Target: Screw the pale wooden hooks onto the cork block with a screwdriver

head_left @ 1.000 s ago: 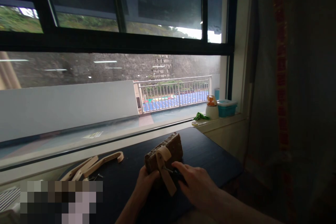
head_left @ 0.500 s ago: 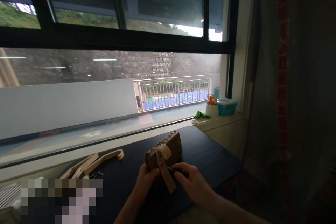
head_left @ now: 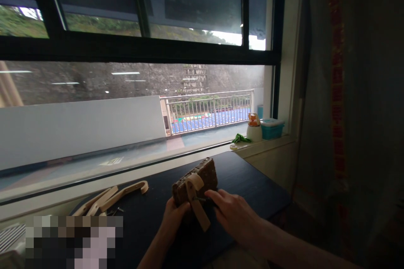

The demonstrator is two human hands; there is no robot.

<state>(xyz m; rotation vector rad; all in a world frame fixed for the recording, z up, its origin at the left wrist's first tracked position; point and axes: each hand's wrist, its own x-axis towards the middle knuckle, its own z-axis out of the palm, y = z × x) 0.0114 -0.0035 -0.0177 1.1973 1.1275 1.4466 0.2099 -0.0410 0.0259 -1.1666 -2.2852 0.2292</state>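
My left hand [head_left: 174, 215] is wrapped round the lower left end of a brown, brick-shaped block [head_left: 208, 174], its thumb beside a curved wooden hook piece [head_left: 199, 214]. The hook piece lies against the block's near face, its bent end at the top and its straight end pointing down. In my right hand [head_left: 229, 212], closed, is a screwdriver; its thin metal shaft [head_left: 200, 199] points left at the middle of the hook piece. Fingers cover most of its dark handle. Whether the tip sits in a screw is too small to tell.
More wooden hook pieces [head_left: 109, 197] lie at the left of the dark table [head_left: 252, 193], with a few small screws [head_left: 119, 210] beside them. On the window sill stand a teal box [head_left: 272, 129], a white container [head_left: 253, 133] and a green cloth [head_left: 241, 138].
My right hand has turned over the screwdriver's handle, its back now facing up more and its forearm swung to the right. The block and my left hand have shifted slightly left.
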